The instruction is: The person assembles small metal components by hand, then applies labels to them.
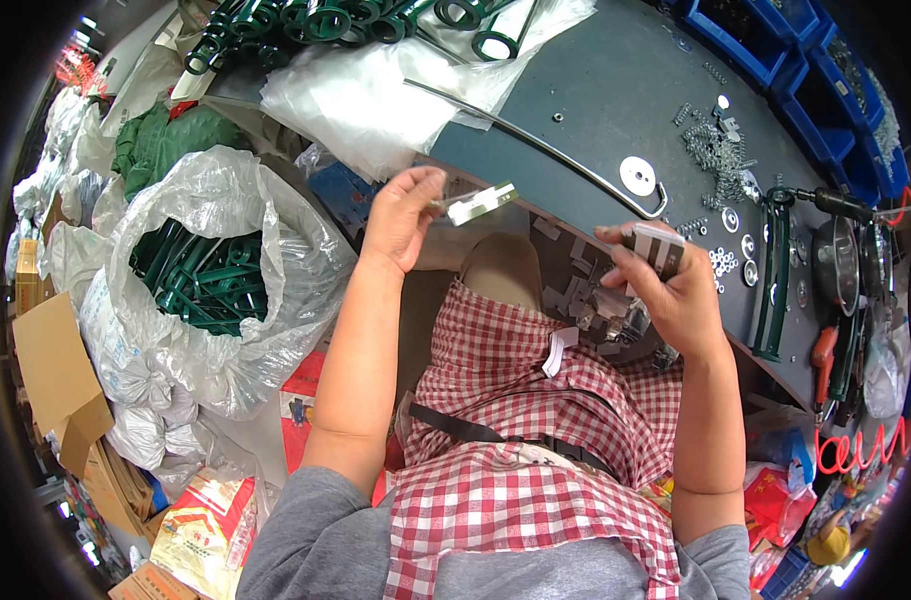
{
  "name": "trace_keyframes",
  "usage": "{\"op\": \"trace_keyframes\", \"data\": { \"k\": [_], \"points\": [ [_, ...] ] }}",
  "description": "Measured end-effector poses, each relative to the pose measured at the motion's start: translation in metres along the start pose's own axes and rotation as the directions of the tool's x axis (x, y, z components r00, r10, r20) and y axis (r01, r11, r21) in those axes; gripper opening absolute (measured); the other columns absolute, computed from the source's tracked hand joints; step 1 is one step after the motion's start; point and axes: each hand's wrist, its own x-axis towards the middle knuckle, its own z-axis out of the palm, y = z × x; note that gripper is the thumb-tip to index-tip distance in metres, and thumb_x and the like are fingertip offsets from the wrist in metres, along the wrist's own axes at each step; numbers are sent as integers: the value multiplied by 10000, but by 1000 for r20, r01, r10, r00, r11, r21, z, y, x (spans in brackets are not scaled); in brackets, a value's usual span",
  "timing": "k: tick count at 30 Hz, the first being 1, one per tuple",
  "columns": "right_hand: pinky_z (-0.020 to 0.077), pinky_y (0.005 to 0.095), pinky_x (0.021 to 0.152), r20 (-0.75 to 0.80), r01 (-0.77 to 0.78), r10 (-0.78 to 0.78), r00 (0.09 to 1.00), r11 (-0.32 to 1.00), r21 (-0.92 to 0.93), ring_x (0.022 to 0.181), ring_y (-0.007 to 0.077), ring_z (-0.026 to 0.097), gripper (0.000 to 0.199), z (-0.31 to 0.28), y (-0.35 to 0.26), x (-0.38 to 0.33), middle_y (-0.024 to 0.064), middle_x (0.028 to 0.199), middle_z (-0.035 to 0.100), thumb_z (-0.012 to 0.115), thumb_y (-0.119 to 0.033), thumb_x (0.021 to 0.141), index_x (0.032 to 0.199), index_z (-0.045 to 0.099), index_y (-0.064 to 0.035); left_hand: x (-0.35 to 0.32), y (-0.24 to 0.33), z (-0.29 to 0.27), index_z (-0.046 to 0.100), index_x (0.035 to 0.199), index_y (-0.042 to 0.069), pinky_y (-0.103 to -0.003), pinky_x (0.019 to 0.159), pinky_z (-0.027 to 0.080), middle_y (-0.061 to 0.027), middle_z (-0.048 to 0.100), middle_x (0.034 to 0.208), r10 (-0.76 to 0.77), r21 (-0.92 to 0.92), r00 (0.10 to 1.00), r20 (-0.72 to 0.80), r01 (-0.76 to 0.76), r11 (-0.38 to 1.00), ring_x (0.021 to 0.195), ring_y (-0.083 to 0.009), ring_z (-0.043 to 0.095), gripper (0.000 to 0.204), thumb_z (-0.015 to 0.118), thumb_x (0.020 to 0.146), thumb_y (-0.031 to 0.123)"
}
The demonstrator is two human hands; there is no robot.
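Note:
My left hand (405, 218) is closed, pinching a small flat shiny strip (483, 203) by one end, near the table's front edge. The strip is pale with a greenish-gold edge; its exact kind I cannot make out. To the right, my right hand (675, 295) is closed round a small flat grey-and-white striped piece (657, 246), thumb pressed against its side. Just beyond this hand, a long thin metal rod with a hooked end (555, 152) lies on the dark table (575, 90). A white disc (637, 176) sits inside the hook.
Green metal tube parts (325, 22) lie on plastic sheeting at the back left. A clear bag of green parts (210, 285) stands left. Loose springs (715, 160) and washers lie on the right, beside blue bins (815, 100) and a green upright part (772, 275).

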Motion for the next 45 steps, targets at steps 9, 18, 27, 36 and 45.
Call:
{"op": "trace_keyframes", "data": {
  "k": [9, 18, 27, 36, 45],
  "points": [
    [481, 222, 595, 67, -11, 2, 998, 992, 127, 647, 98, 593, 174, 12, 1, -17, 55, 750, 614, 566, -59, 806, 961, 590, 17, 0, 0, -6, 579, 913, 58, -210, 677, 412, 11, 581, 805, 203, -142, 972, -121, -220, 965, 695, -77, 516, 194, 663, 738, 72],
    [465, 219, 570, 121, -11, 0, 993, 996, 92, 633, 85, 581, 170, 19, -8, -9, 55, 716, 607, 573, -72, 805, 954, 589, 8, -2, 0, 17, 559, 942, -1, -195, 672, 403, -9, 522, 783, 336, 77, 914, -227, -327, 942, 728, -81, 499, 307, 699, 668, -13],
    [455, 220, 589, 107, -8, 0, 994, 997, 80, 649, 73, 556, 167, 20, 4, -14, 59, 728, 616, 588, -99, 800, 943, 604, -15, -5, 9, 40, 560, 902, -2, -206, 662, 396, -13, 481, 819, 469, 117, 821, -325, -457, 882, 735, -90, 470, 309, 724, 641, 16],
    [459, 239, 605, 140, 71, -75, 987, 997, 31, 651, 97, 568, 170, 20, -1, -11, 81, 749, 624, 593, -123, 801, 941, 605, -27, 6, -9, 39, 531, 924, -8, -186, 644, 411, -19, 460, 817, 571, 463, 746, -342, -395, 793, 707, -73, 465, 328, 707, 647, -25],
    [469, 231, 544, 104, -244, 222, 970, 836, 492, 622, 110, 582, 203, 16, -2, -27, 62, 714, 601, 601, -126, 798, 937, 576, 20, 11, 5, 37, 498, 941, -22, -226, 676, 407, -54, 478, 841, 519, 661, 774, -362, -178, 728, 742, -127, 468, 463, 769, 597, 127]
  ]
}}
